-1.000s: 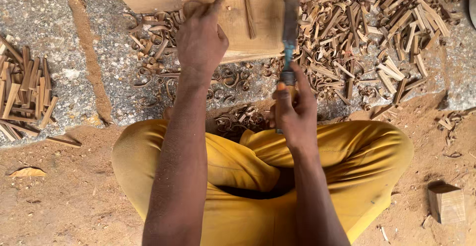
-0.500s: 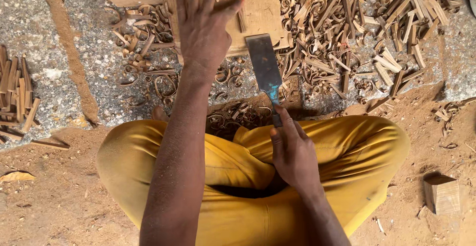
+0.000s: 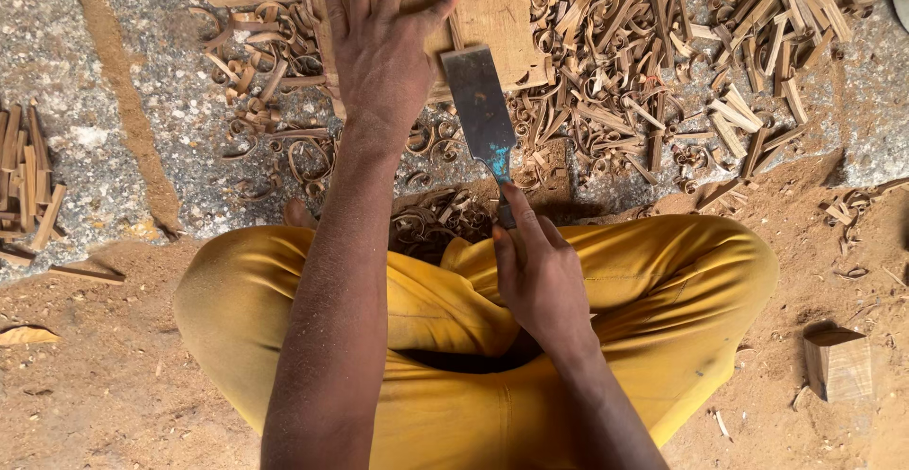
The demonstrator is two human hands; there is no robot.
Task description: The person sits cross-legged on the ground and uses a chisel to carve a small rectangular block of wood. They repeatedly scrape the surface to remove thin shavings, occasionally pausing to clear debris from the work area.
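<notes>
My left hand [image 3: 379, 49] lies flat, fingers spread, on a pale wooden board [image 3: 497, 16] at the top of the view and presses it to the ground. My right hand [image 3: 540, 276] grips the handle of a wide flat chisel [image 3: 481, 110] over my crossed legs in yellow trousers [image 3: 663, 290]. The chisel's grey blade, with blue paint at its neck, points away from me, and its tip rests at the board's near edge beside my left hand.
Curled wood shavings and short offcuts [image 3: 682, 63] cover the stony ground right of the board. A bundle of thin wooden sticks [image 3: 28, 181] lies at the left edge. A small wooden block [image 3: 838, 361] sits on the sawdust floor at the right.
The chisel blade has turned from edge-on to flat and moved left toward the board. My right hand has drawn back nearer my lap. My left hand stays on the board.
</notes>
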